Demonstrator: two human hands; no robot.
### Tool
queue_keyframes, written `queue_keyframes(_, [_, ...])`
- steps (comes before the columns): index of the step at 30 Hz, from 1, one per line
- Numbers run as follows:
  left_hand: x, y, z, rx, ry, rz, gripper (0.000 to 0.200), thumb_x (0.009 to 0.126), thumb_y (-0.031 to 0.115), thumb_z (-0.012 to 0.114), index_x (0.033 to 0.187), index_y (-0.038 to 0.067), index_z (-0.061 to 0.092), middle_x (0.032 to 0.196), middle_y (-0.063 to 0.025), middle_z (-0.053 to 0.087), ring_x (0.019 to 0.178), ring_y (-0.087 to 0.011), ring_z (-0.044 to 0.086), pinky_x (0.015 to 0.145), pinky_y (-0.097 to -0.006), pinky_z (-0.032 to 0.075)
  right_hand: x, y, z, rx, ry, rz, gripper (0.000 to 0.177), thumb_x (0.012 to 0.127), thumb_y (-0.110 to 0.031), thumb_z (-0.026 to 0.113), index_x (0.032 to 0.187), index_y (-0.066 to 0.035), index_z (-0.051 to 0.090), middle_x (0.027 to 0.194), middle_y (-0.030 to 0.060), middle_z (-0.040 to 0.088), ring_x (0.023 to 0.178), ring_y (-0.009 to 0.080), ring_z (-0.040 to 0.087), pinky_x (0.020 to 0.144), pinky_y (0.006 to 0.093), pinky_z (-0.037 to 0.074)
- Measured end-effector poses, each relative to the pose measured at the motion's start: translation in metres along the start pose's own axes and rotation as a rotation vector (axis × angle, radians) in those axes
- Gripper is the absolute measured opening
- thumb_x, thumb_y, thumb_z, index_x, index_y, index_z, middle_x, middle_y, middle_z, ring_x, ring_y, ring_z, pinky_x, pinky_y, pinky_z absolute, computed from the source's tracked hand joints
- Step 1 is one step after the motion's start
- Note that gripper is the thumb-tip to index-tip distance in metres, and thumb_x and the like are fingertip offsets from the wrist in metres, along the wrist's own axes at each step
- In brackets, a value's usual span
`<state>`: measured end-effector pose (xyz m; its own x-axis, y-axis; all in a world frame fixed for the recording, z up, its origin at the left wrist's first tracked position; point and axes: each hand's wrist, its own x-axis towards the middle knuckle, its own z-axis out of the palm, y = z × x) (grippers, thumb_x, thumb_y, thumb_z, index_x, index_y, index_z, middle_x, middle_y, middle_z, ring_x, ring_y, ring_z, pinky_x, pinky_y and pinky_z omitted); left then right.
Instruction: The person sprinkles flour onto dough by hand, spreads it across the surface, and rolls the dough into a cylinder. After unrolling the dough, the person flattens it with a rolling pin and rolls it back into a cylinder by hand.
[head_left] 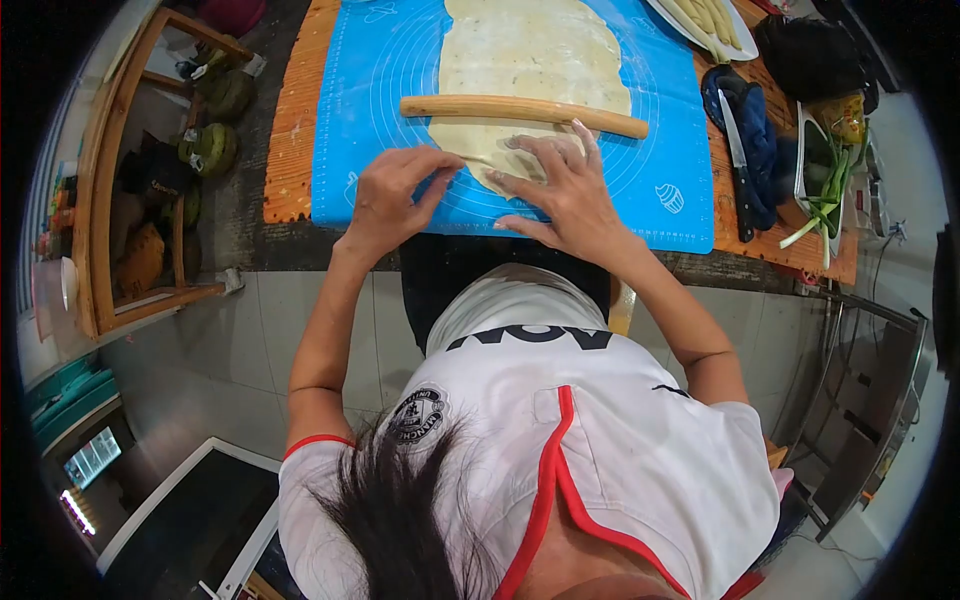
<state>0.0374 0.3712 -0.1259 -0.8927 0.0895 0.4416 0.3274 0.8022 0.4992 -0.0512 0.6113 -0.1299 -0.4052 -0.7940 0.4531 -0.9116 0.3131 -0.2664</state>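
A large sheet of rolled dough [530, 60] lies on a blue silicone mat [370, 60] with printed circles. Across the dough rests a wooden rolling pin [520, 112]. My left hand [400, 190] pinches the lower left edge of the dough between thumb and fingers. On the dough's near part, just below the pin, my right hand [565, 190] lies with its fingers spread and its thumb over the mat. One of its fingertips reaches the pin.
To the right are a knife [738, 150], a dark blue cloth [758, 130], green onions [828, 195] and a black bag [815, 50]. A white plate [742, 50] with pale dough strips stands at the top right. A wooden rack [95, 200] is at the left.
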Motion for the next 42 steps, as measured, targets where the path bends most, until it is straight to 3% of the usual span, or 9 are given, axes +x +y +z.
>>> queue_keyframes(2, [-0.001, -0.002, 0.003, 0.089, -0.009, 0.083, 0.014, 0.082, 0.005, 0.075, 0.095, 0.008, 0.071, 0.095, -0.0070, 0.072, 0.091, -0.0265, 0.068, 0.080, -0.0388, 0.051, 0.000, -0.002, 0.004, -0.015, 0.003, 0.018, 0.041, 0.078, -0.048, 0.078, 0.111, -0.023, 0.078, 0.126, 0.0071, 0.060, 0.119, 0.0306, 0.054, 0.113, 0.0609, 0.027])
queue_keyframes(5, [0.004, -0.006, 0.004, 0.058, -0.015, 0.045, 0.014, 0.080, 0.005, 0.076, 0.093, 0.010, 0.070, 0.096, -0.0057, 0.071, 0.095, -0.0260, 0.066, 0.083, -0.0397, 0.048, 0.008, -0.001, 0.008, -0.025, 0.044, 0.040, 0.037, 0.077, -0.048, 0.079, 0.104, -0.023, 0.080, 0.124, 0.0060, 0.061, 0.117, 0.0292, 0.055, 0.112, 0.0611, 0.028])
queue_keyframes(14, [0.023, -0.020, -0.001, -0.011, -0.050, 0.077, 0.017, 0.079, 0.000, 0.073, 0.093, 0.010, 0.071, 0.093, -0.0039, 0.069, 0.093, -0.0237, 0.065, 0.085, -0.0368, 0.045, 0.021, -0.002, 0.025, -0.110, 0.135, 0.008, 0.020, 0.077, -0.035, 0.080, 0.085, -0.016, 0.080, 0.115, 0.0059, 0.064, 0.111, 0.0270, 0.057, 0.111, 0.0608, 0.031])
queue_keyframes(20, [0.024, -0.027, -0.002, -0.010, -0.048, 0.090, 0.021, 0.077, -0.003, 0.069, 0.093, 0.011, 0.072, 0.097, -0.0019, 0.069, 0.095, -0.0223, 0.064, 0.085, -0.0357, 0.045, 0.025, -0.007, 0.022, 0.000, 0.160, 0.069, 0.011, 0.079, -0.026, 0.078, 0.080, -0.015, 0.078, 0.114, 0.0050, 0.064, 0.111, 0.0262, 0.058, 0.110, 0.0604, 0.032])
queue_keyframes(26, [0.024, -0.024, -0.004, -0.020, -0.035, 0.056, 0.021, 0.077, -0.001, 0.071, 0.094, 0.011, 0.073, 0.097, -0.0031, 0.069, 0.096, -0.0235, 0.065, 0.086, -0.0367, 0.046, 0.028, -0.003, 0.026, -0.011, 0.164, 0.063, 0.009, 0.079, -0.022, 0.078, 0.080, -0.013, 0.075, 0.114, 0.0055, 0.065, 0.109, 0.0267, 0.058, 0.110, 0.0606, 0.032])
queue_keyframes(32, [0.023, -0.017, 0.001, -0.125, -0.029, 0.043, 0.033, 0.072, 0.007, 0.084, 0.103, 0.008, 0.071, 0.104, -0.0061, 0.072, 0.102, -0.0234, 0.065, 0.092, -0.0380, 0.049, 0.040, 0.009, 0.024, 0.278, 0.245, 0.224, 0.008, 0.081, -0.017, 0.074, 0.084, -0.010, 0.071, 0.101, 0.0061, 0.068, 0.100, 0.0281, 0.062, 0.100, 0.0528, 0.038])
queue_keyframes(42, [0.036, -0.011, 0.007, -0.126, 0.050, 0.004, 0.040, 0.074, 0.001, 0.082, 0.112, 0.010, 0.071, 0.094, -0.0042, 0.075, 0.094, -0.0210, 0.069, 0.088, -0.0362, 0.051, 0.044, 0.008, 0.014, 0.322, 0.162, 0.266, 0.010, 0.084, -0.017, 0.073, 0.088, -0.009, 0.069, 0.086, 0.0073, 0.067, 0.088, 0.0282, 0.062, 0.093, 0.0493, 0.039])
